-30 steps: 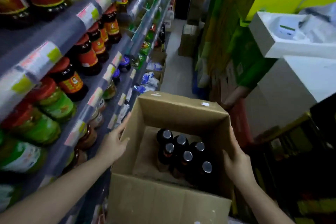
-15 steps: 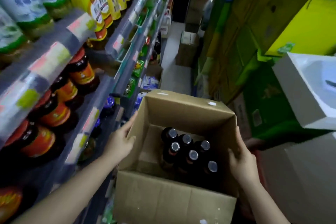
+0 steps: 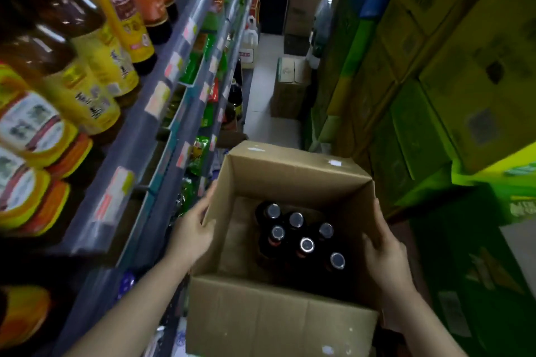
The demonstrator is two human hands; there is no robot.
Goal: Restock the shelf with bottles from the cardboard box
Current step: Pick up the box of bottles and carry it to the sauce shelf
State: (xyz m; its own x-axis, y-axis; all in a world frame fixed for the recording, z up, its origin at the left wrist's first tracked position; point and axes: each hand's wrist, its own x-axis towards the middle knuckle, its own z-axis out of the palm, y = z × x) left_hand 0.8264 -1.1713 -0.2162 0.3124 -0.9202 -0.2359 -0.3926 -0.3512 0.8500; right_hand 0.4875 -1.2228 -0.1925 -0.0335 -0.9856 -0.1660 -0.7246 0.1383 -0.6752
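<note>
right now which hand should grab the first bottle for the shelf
Probably the left hand: it grips the box wall on the side facing the shelf. The bottles sit nearer the right hand, which would have to cross the box.

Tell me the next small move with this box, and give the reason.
Probably set the cardboard box down or rest it against the shelf. The left hand and right hand both grip its side walls, so neither is free to lift one of the six capped bottles standing inside.
</note>
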